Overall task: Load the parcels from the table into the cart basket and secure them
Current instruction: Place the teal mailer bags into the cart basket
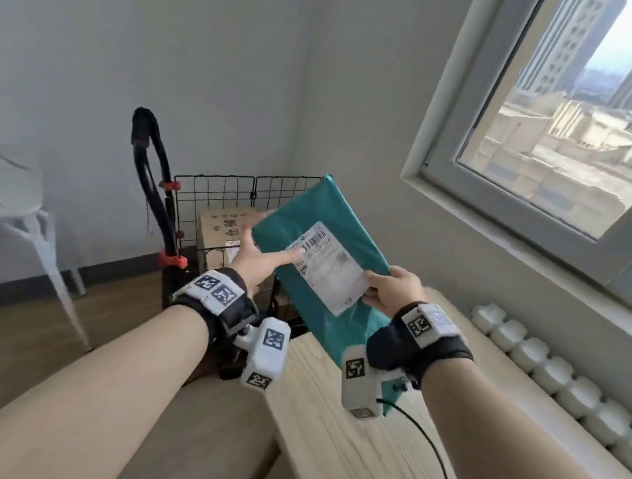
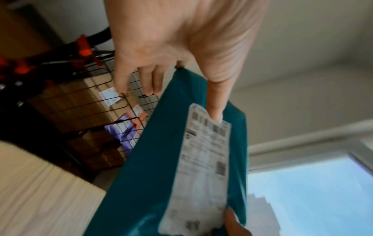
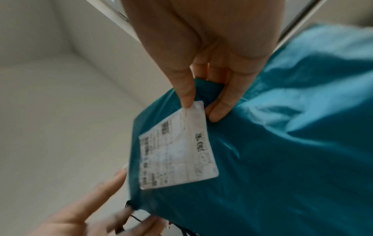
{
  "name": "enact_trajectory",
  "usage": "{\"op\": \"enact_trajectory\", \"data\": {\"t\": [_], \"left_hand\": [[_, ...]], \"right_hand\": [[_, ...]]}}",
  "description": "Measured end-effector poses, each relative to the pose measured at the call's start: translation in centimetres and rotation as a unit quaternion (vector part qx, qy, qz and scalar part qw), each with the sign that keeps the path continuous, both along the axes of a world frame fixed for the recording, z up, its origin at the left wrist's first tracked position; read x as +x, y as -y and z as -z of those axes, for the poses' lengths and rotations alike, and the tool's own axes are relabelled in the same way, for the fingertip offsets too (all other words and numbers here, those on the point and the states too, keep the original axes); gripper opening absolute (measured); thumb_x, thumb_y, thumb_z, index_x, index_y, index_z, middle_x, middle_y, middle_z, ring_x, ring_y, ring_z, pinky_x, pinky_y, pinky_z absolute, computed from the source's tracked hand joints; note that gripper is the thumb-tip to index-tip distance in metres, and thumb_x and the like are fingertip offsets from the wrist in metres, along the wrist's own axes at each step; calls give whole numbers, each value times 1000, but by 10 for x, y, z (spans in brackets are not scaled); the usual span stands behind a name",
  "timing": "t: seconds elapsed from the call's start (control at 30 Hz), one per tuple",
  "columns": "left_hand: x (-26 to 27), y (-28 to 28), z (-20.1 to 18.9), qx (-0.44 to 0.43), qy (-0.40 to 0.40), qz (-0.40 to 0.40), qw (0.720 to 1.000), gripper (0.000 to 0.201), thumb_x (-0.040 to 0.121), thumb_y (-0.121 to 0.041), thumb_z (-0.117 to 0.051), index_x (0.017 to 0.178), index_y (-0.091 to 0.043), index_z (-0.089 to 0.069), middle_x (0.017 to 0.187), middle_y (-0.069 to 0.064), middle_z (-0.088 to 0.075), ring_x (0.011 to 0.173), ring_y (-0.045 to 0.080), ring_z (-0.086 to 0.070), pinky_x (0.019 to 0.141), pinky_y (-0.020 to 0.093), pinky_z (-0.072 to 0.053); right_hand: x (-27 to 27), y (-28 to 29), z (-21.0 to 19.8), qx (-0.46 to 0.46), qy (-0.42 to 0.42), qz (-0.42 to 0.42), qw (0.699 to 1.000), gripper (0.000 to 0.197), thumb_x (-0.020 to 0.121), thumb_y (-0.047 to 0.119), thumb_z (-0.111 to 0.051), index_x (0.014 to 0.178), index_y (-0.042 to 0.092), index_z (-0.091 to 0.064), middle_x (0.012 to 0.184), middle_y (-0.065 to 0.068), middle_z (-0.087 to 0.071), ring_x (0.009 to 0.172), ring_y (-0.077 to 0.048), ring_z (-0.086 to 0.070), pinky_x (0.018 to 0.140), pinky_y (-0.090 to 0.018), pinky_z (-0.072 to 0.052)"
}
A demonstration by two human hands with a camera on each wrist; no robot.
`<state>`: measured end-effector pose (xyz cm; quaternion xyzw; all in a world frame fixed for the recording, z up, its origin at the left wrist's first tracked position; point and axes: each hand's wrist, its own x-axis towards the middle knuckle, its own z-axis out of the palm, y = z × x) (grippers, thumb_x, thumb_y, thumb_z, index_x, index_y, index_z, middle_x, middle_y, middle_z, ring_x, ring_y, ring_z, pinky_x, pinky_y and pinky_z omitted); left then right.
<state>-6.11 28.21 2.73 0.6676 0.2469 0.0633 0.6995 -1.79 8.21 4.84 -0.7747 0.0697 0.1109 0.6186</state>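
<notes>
I hold a teal plastic parcel (image 1: 325, 209) (image 2: 153, 159) (image 3: 282, 159) tilted in the air, above the table's far end and in front of the cart basket (image 1: 215, 184). It carries a white shipping label (image 1: 329, 268). My right hand (image 1: 389, 290) (image 3: 201, 47) pinches its near right edge, thumb on the label's corner. My left hand (image 1: 256, 258) (image 2: 181, 39) is at the far left edge, thumb straight on the label and fingers stretched out behind. The black wire basket (image 2: 80, 102) holds a cardboard box (image 1: 222, 229) and a purple packet (image 2: 121, 132).
The light wooden table (image 1: 344, 437) runs from me toward the cart. The cart's black handle (image 1: 150, 167) with orange clips rises left of the basket. A white radiator (image 1: 550, 373) lies below the window (image 1: 552, 127) on the right. A white chair (image 1: 17, 208) stands at left.
</notes>
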Motion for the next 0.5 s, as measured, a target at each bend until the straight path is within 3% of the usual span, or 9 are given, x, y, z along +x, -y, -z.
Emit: {"op": "enact_trajectory", "data": {"t": [0.07, 0.17, 0.27, 0.4, 0.5], "left_hand": [[6, -12, 10, -80, -38, -18, 996, 117, 44, -44, -89, 142, -25, -27, 137, 3, -50, 122, 25, -49, 99, 51, -38], [16, -29, 18, -108, -70, 4, 992, 76, 60, -39, -85, 124, -14, -53, 124, 3, -60, 116, 23, -53, 87, 43, -40], [30, -47, 20, -120, -100, 62, 986, 36, 78, -31, -75, 108, -16, -61, 113, 3, -63, 102, 20, -54, 84, 37, -37], [71, -68, 26, -165, -86, 79, 979, 29, 87, -14, -64, 116, -13, -61, 102, 8, -66, 83, 20, -62, 65, 29, -51], [113, -86, 30, -168, -83, 54, 981, 30, 86, -4, -62, 116, -7, -64, 101, 12, -70, 80, 23, -69, 64, 33, -58]], "right_hand": [[12, -20, 1, 32, -14, -3, 999, 5, 91, 6, -57, 86, 7, -57, 73, -6, -59, 60, -15, -58, 52, -21, -54], [31, -49, 8, 107, -40, 3, 993, 5, 92, 6, -55, 88, 6, -57, 79, -9, -60, 66, -17, -59, 50, -20, -55], [52, -78, 13, 200, -75, 8, 977, 16, 93, 3, -54, 78, 7, -54, 76, -11, -58, 65, -18, -58, 52, -22, -55], [96, -114, 23, 249, -94, -18, 964, 15, 94, 3, -52, 79, 9, -54, 78, -10, -61, 65, -17, -62, 66, -27, -57], [135, -132, 35, 223, -97, -28, 970, 15, 94, 1, -51, 82, 10, -52, 73, -8, -59, 45, -10, -59, 50, -20, -54]]}}
